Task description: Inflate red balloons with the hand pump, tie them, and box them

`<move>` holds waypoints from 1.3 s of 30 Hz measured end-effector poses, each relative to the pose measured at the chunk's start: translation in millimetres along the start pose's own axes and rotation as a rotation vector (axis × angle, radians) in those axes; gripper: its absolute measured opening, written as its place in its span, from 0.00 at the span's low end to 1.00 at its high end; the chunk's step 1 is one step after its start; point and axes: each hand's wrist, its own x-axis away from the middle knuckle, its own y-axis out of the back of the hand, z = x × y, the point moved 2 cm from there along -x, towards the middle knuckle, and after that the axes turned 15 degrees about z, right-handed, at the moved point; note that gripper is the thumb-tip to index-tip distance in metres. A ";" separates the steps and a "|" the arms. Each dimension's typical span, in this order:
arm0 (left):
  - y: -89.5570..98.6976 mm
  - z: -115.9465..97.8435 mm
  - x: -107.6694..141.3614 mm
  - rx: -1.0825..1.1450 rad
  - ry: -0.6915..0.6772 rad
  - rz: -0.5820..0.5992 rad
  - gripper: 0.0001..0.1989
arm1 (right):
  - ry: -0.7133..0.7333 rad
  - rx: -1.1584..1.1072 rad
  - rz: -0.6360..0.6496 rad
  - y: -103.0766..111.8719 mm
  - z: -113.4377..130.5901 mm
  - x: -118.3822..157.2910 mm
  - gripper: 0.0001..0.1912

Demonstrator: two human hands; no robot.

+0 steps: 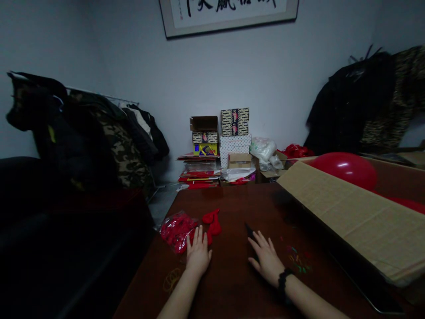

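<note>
My left hand [198,254] lies flat on the brown table [229,283], fingers stretched forward. Its fingertips are beside a clear plastic bag [178,231] of red items and some loose red balloons [214,223], partly hidden by the fingers. My right hand [265,257], with a black band on the wrist, rests palm down with fingers apart. Under or just beyond its fingertips is a thin, dark, pointed object [249,230]; I cannot make out its kind. Small coloured bands [299,261] lie scattered to the right of this hand. Yellowish rings [171,279] lie left of my left forearm.
An open cardboard box [352,217] with inflated red balloons [345,170] stands along the right side. Stacked patterned boxes [235,122] and red flat packs [199,173] stand beyond the table's far edge. A dark sofa [66,248] is at left; coats hang on both sides.
</note>
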 end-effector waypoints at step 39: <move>109.6 -60.5 -16.6 0.422 -0.359 -0.141 0.09 | 0.215 -0.469 -0.045 -10.3 43.7 1.9 0.22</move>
